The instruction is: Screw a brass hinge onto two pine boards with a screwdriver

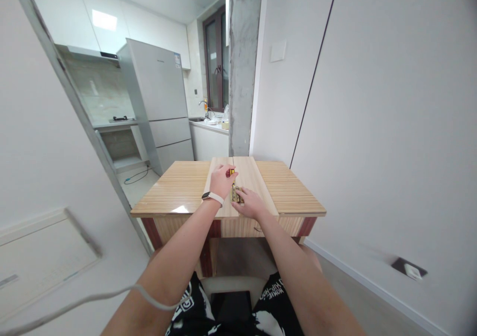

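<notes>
Wood-grain table [179, 189] fills the centre of the head view, with two lighter boards [246, 177] lying side by side on top, a thin seam running between them. Left hand [220, 181], white band on the wrist, is curled in a fist round a small tool with a yellow-and-red handle [231, 172]; looks like a screwdriver, tip pointing down at the seam, though it is too small to be sure. Right hand [250, 203] lies flat and narrow on the right board, fingertips pinning a small brass-coloured fitting [235, 194], likely a hinge, straddling the seam near the front edge. Both forearms reach out from the bottom of the frame; a white cable [74, 303] trails over the left arm. Behind the table: grey concrete pillar [244, 67], silver fridge [160, 92], kitchen counter with sink [208, 122], white walls both sides. Step in hand, by my judgement: fixing the fitting to the boards, tool about to seat or already seated in a screw; contact point is hidden by the hands. Next move calls for keeping the fitting square across the seam under the right fingers while the left holds the tool upright and pressed down, so the tip does not slip out.
</notes>
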Tool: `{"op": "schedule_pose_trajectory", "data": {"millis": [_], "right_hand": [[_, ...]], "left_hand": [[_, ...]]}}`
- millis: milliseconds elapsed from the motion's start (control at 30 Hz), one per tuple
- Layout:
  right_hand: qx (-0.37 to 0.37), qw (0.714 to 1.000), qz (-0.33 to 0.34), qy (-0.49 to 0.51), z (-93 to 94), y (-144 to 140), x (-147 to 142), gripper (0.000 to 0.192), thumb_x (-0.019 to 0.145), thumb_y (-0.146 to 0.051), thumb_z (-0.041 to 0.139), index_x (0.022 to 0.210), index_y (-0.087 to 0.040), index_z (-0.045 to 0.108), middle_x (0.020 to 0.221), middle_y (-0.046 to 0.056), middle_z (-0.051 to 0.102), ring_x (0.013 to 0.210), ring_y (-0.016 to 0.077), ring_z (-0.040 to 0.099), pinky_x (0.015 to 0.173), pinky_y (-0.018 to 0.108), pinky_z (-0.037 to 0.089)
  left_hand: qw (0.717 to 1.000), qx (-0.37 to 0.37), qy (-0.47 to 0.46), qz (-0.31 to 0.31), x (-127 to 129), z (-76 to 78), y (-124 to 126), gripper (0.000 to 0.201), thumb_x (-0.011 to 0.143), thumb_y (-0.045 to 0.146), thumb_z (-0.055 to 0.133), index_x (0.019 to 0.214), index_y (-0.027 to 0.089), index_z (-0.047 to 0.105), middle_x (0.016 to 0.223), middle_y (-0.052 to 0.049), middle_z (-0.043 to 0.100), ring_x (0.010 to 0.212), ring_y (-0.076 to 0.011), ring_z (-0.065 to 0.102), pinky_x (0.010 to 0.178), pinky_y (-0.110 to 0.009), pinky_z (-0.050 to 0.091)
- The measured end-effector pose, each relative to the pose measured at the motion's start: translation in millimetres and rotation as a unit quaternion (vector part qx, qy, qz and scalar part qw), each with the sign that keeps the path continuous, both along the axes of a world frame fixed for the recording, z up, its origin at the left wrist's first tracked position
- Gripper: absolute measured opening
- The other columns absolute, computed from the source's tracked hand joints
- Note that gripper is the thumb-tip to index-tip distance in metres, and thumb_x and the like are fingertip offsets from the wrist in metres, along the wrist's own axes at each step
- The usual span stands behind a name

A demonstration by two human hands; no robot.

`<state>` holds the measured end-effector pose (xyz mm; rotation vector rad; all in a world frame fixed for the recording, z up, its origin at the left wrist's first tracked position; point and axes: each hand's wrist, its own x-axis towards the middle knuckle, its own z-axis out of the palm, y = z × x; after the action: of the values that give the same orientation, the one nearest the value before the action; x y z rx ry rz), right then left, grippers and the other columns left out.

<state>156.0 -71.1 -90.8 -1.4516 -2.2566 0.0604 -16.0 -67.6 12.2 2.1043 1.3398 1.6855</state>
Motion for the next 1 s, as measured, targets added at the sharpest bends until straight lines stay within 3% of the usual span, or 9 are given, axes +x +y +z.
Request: {"op": "schedule_pose_trajectory", "data": {"millis": [433, 633, 800, 1000], "right_hand": [[0.009, 1.000, 0.001, -0.004, -1.6, 1.3, 0.8, 0.070, 0.090, -0.066, 0.054, 0.147, -0.024, 0.055, 0.154, 0.012, 0.046, 0.140, 0.0301, 0.045, 0.118, 0.043, 0.032], [0.006, 1.000, 0.003, -0.002, -0.1, 0.7, 0.6, 0.069, 0.090, -0.067, 0.054, 0.147, -0.026, 0.055, 0.152, 0.010, 0.049, 0.138, 0.0287, 0.048, 0.118, 0.042, 0.033], [0.011, 1.000, 0.003, -0.001, -1.4, 0.8, 0.5, 0.070, 0.090, -0.066, 0.054, 0.147, -0.026, 0.054, 0.154, 0.011, 0.047, 0.139, 0.0292, 0.046, 0.118, 0.042, 0.033], [0.005, 1.000, 0.001, -0.007, -0.1, 0.9, -0.2, 0.070, 0.090, -0.066, 0.054, 0.148, -0.026, 0.053, 0.155, 0.010, 0.046, 0.141, 0.0292, 0.044, 0.118, 0.042, 0.032]], "left_hand": [[0.996, -0.018, -0.028, -0.083, -2.6, -2.5, 2.7, 0.031, 0.088, 0.013, 0.067, 0.117, 0.022, 0.070, 0.103, -0.006, 0.067, 0.081, -0.0143, 0.068, 0.078, -0.030, 0.060], [0.998, 0.004, -0.026, -0.053, -1.2, -2.8, 0.8, 0.015, 0.087, 0.018, 0.072, 0.101, 0.020, 0.071, 0.102, -0.005, 0.064, 0.078, -0.0129, 0.065, 0.080, -0.030, 0.058], [1.000, 0.001, 0.003, 0.009, -1.9, 0.3, -0.4, 0.020, 0.081, 0.020, 0.079, 0.099, 0.022, 0.072, 0.090, -0.002, 0.062, 0.074, -0.0143, 0.062, 0.081, -0.033, 0.055], [1.000, -0.002, 0.004, 0.003, -1.0, 1.9, -0.4, 0.020, 0.083, 0.016, 0.075, 0.101, 0.022, 0.073, 0.089, -0.002, 0.064, 0.076, -0.0152, 0.064, 0.082, -0.032, 0.054]]}}
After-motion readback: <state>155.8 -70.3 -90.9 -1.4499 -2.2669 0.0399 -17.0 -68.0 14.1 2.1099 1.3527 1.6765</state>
